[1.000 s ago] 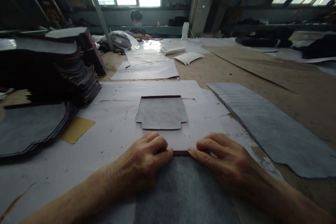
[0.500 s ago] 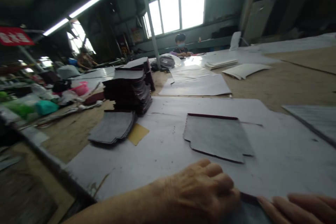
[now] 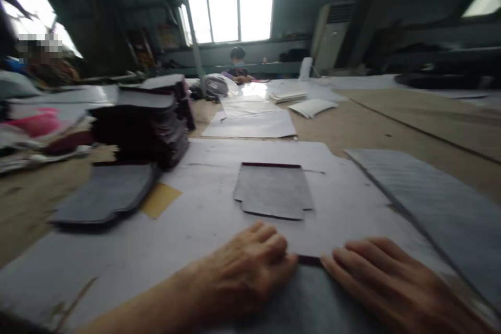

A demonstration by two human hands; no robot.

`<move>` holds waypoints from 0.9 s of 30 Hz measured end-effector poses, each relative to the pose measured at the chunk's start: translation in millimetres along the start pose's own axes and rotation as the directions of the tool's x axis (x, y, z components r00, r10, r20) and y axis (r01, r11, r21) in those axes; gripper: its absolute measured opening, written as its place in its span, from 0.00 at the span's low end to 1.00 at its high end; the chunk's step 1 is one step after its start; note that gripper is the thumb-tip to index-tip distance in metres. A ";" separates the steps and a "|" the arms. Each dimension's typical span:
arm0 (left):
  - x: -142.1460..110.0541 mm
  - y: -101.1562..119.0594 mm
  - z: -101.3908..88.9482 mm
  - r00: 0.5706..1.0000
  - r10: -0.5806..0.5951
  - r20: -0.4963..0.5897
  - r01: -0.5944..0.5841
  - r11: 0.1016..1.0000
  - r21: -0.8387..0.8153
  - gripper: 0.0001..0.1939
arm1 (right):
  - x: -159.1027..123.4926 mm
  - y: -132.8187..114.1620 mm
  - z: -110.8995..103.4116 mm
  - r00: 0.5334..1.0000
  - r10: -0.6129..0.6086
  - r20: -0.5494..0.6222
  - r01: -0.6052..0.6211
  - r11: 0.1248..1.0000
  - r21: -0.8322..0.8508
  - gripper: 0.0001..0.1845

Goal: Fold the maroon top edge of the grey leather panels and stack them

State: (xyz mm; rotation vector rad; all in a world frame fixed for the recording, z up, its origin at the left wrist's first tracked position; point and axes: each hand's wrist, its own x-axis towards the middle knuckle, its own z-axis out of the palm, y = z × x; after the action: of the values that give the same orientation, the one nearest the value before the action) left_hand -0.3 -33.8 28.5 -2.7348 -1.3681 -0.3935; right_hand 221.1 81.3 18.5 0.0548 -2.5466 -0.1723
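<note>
A grey panel with a dark folded top edge [image 3: 309,292] lies at the near edge of the view, partly hidden under both hands. My left hand [image 3: 250,266] is curled closed at its upper left corner, fingers bent and pressing the dark edge. My right hand [image 3: 391,276] rests on the right part of the same panel, its fingers stretched out and lying flat, fingertips at the dark edge. Just beyond them, a second grey panel [image 3: 274,190] with a dark strip along its top and notched lower corners lies flat on the white sheet [image 3: 203,177].
At left stands a tall stack of dark-edged panels [image 3: 144,125], with a lower pile [image 3: 105,193] before it and a yellow card [image 3: 160,200] beside. A large grey sheet [image 3: 426,193] lies at right. White sheets [image 3: 250,122] lie farther back. A person [image 3: 238,68] sits across the table.
My view has turned right and levelled, so the piles appear farther left. Both hands have come more fully into view, still at the dark edge of the near panel.
</note>
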 end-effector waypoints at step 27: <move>0.2 -6.1 8.4 0.994 0.023 -0.106 -0.036 0.992 -0.120 0.17 | -8.6 -3.0 -22.6 0.976 0.062 0.209 -0.050 0.997 -0.063 0.16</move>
State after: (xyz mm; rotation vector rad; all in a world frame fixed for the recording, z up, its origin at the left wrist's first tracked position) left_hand -3.3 -28.6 20.0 -2.7817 -1.3185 -0.6287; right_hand 240.8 76.5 32.0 -0.0604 -2.7488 -0.2404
